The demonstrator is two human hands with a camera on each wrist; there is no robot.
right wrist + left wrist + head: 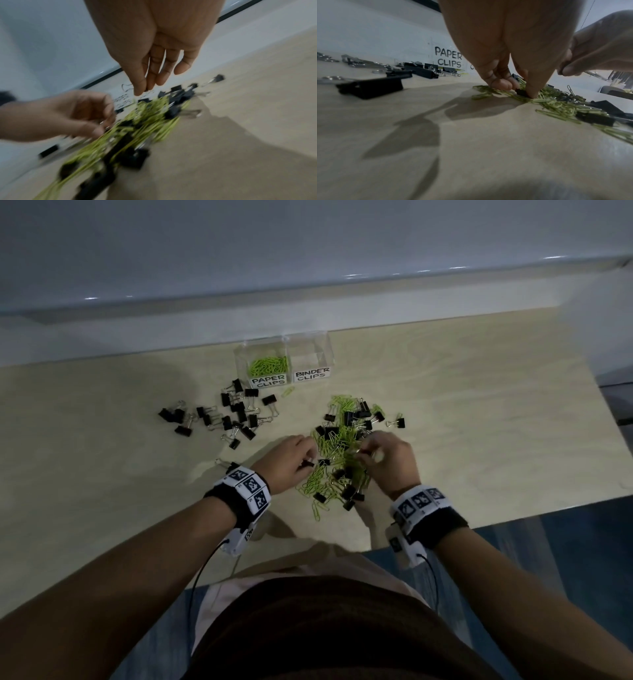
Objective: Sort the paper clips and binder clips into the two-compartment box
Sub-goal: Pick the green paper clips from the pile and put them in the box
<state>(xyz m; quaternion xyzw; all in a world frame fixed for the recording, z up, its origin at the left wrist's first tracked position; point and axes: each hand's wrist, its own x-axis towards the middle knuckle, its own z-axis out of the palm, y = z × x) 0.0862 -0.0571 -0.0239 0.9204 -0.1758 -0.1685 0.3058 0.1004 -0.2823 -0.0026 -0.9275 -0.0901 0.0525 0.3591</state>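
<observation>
A clear two-compartment box [239,354] stands at the back of the table. Its PAPER CLIPS side [269,366] holds green clips, and nothing shows in the BINDER CLIPS side [310,357]. A mixed pile of green paper clips and black binder clips [337,446] lies between my hands. My left hand [310,462] pinches a small black binder clip [521,93] at the pile's left edge, thumb and fingertip pressed on it. My right hand [363,450] hovers over the pile's right side and its thumb and fingertips [139,90] pinch what looks like a binder clip's wire handle.
Several black binder clips [233,414] lie in a separate group left of the box. One green paper clip [287,392] lies just in front of the box. The table's front edge [513,520] runs close behind my right wrist. A wall rises behind the box.
</observation>
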